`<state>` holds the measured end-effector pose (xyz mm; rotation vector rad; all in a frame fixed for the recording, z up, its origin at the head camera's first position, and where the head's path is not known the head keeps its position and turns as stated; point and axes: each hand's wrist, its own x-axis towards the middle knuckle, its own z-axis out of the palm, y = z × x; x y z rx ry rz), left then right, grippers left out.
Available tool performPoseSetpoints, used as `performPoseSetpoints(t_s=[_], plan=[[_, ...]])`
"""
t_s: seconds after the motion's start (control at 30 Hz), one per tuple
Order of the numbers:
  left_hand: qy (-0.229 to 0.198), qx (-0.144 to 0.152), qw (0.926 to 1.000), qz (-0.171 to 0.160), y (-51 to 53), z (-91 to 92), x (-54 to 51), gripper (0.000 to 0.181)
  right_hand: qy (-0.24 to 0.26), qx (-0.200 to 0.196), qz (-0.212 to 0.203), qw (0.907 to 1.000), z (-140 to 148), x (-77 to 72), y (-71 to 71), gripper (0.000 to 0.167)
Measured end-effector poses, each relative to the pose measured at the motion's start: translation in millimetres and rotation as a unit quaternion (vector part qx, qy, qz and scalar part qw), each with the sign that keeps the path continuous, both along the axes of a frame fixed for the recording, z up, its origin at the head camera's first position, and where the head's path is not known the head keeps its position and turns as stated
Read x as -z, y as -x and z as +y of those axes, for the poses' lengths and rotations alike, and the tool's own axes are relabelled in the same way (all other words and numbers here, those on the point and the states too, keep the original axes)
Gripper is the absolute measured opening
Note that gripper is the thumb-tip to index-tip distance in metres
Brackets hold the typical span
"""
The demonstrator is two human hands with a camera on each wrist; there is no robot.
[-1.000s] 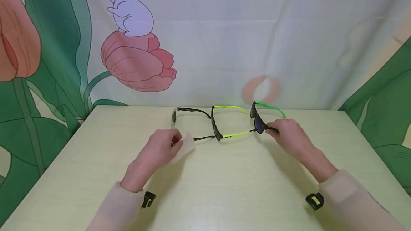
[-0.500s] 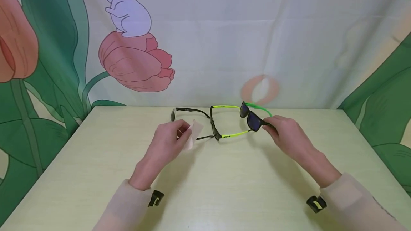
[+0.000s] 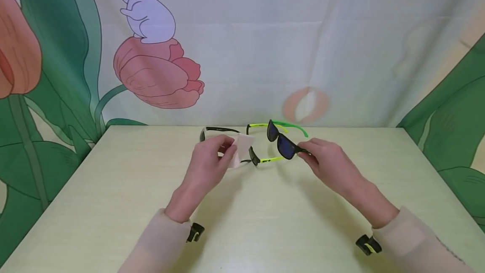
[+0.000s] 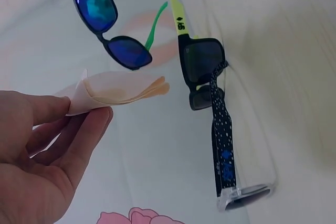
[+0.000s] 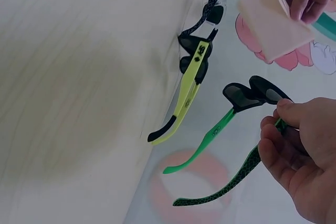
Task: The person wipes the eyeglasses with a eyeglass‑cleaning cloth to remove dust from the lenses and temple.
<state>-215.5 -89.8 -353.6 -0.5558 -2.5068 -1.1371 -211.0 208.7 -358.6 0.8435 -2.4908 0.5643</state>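
Note:
My left hand [image 3: 210,159] pinches a folded pale pink cloth [image 3: 242,146] between thumb and fingers; in the left wrist view the cloth [image 4: 115,90] has a curled fold. My right hand [image 3: 333,159] grips a pair of green-armed sunglasses [image 3: 286,146] by one temple near the hinge, held up off the table. Their lenses look blue in the left wrist view and face the cloth, with a gap between. The right wrist view shows one plain green temple [image 5: 210,140] and one dark patterned temple [image 5: 226,190].
Yellow-armed sunglasses [image 3: 254,156] stand on the table [image 3: 265,222] behind the hands, partly hidden. Left of them are clear-framed sunglasses [image 3: 202,135] with dark patterned temples [image 4: 223,140]. A printed curtain [image 3: 242,54] hangs at the table's back edge.
The green-armed sunglasses have moved left in my right hand, away from the yellow pair's temple tip. My left hand has risen and shifted right with the cloth, narrowing the gap between them.

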Motion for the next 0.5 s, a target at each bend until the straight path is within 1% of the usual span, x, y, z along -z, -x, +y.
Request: performPoseSetpoints(t_s=[0.17,0.33,0.4,0.5], plan=[[-0.006,0.000,0.9999,0.010,-0.1,9.2,-0.4,0.010,-0.010,-0.013,-0.002,0.9999,-10,-1.3,-6.0,0.012],[-0.013,-0.004,0.9996,0.026,-0.8,15.8,0.6,0.009,-0.017,-0.031,0.011,0.9993,-21,-2.5,-9.7,0.014],[-0.018,0.003,0.9993,0.034,-1.9,18.9,0.5,0.009,-0.017,-0.037,0.017,0.9990,-25,-3.0,-10.6,0.014],[-0.029,0.024,0.9981,0.048,-4.1,24.0,-0.3,0.009,-0.019,-0.043,0.025,0.9986,-29,-3.2,-11.2,0.014]])
